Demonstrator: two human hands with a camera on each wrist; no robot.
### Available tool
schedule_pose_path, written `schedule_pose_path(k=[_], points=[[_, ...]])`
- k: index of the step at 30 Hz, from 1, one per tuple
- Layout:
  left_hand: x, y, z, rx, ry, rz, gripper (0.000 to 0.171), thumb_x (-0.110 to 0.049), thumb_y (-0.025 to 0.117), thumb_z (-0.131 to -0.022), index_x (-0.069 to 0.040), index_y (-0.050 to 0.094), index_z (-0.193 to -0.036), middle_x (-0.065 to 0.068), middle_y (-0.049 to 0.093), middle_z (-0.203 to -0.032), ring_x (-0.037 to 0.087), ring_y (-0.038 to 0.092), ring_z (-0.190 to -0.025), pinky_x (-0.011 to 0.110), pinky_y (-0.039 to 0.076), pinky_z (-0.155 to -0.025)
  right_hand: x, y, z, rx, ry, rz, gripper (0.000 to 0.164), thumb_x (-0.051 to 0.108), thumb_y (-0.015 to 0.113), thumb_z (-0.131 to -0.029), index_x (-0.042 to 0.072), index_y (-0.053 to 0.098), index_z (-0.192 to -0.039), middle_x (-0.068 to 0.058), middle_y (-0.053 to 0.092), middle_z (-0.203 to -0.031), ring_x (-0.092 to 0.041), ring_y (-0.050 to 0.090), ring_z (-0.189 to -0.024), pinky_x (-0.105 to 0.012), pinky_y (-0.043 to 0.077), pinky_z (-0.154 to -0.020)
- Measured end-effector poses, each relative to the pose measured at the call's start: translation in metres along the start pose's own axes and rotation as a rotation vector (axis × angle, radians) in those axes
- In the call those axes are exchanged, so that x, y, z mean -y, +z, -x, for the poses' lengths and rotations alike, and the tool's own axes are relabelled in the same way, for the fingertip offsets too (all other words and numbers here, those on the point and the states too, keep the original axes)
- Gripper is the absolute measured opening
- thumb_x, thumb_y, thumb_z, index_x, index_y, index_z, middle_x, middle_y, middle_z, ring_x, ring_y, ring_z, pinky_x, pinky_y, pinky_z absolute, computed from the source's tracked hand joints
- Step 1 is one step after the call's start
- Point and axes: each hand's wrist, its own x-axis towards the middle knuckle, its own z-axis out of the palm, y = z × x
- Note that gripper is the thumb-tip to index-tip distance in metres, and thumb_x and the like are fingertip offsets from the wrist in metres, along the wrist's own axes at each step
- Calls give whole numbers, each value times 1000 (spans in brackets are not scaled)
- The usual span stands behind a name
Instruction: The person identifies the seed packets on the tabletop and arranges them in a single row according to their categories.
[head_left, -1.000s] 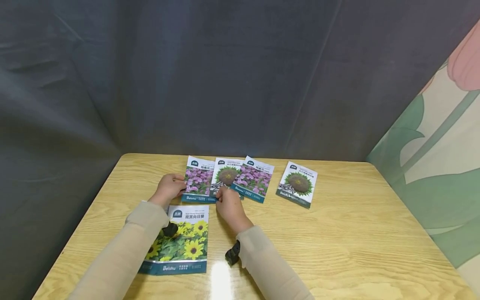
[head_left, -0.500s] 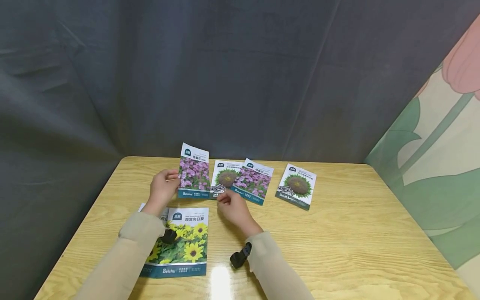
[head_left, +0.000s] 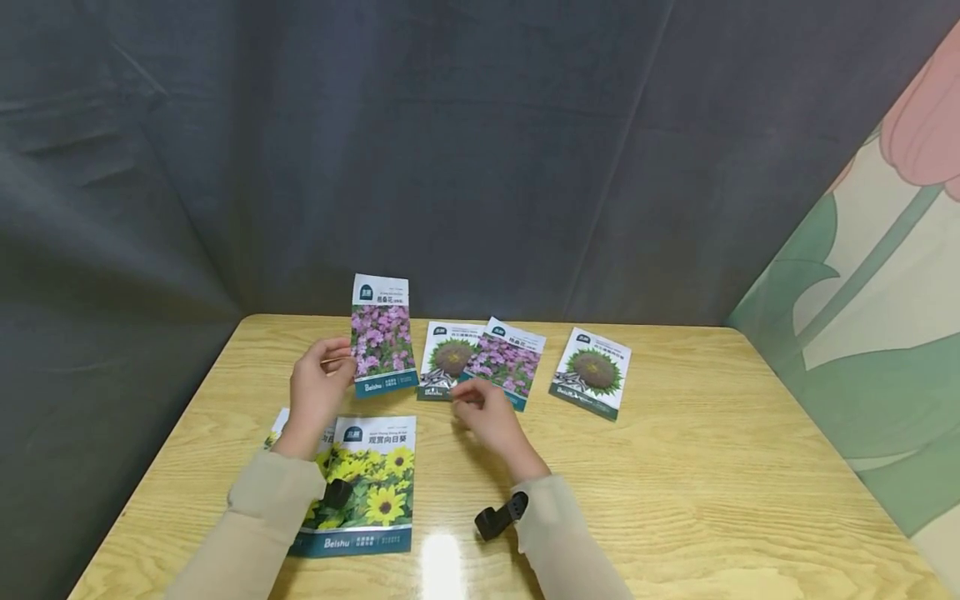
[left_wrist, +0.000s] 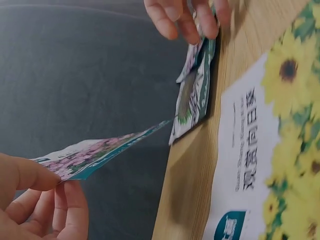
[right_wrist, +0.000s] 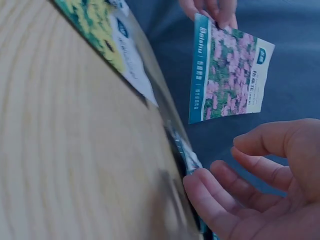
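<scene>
My left hand (head_left: 321, 382) pinches the left edge of a pink-flower seed packet (head_left: 382, 336) and holds it upright above the wooden table (head_left: 675, 467). The same packet (left_wrist: 95, 152) shows edge-on in the left wrist view, and the packet (right_wrist: 227, 75) shows face-on in the right wrist view. My right hand (head_left: 486, 413) lies with fingers relaxed and its fingertips (right_wrist: 197, 181) touching the bottom edge of a green-sunflower packet (head_left: 448, 358). A second pink-flower packet (head_left: 507, 361) overlaps that one.
A large yellow-sunflower packet (head_left: 367, 479) lies under my left forearm, with another packet's corner (head_left: 279, 423) beneath it. A further green-sunflower packet (head_left: 592, 369) lies apart to the right. A grey curtain (head_left: 450, 150) backs the table, and a floral panel (head_left: 877, 292) stands at the right.
My left hand has lifted the pink-flower packet off the table and stood it upright. My right hand has drawn back slightly to the right along the packets' lower edge.
</scene>
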Motion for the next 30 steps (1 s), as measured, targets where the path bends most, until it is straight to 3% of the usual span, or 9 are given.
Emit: schedule_pose_path(k=[9,20,30], points=[[-8,-2,27,119,-44,85,35,-13,55,-95,-7,50,-129,11,53,-120,21,56,-106,28,54,-80,-4,-14,-1,-73,43,-52,32,3,62,-87,-2,56,-118,-20,58,-111,-25,62,-86,-36,55,-75],[-12,4,49,298,-113,174,38,-14,57,-94,-7,48,-130,15,51,-120,21,57,-100,30,53,-80,9,-28,8,-18,93,-239,49,3,58,-91,2,41,-137,-29,47,-128,-42,56,-104,-50,51,-84],[-7,12,58,441,-130,176,39,-10,57,-92,-5,48,-130,16,52,-117,23,56,-97,37,54,-79,18,-42,13,-100,82,-288,56,-1,55,-90,10,35,-141,-23,55,-118,-39,62,-92,-49,53,-80]])
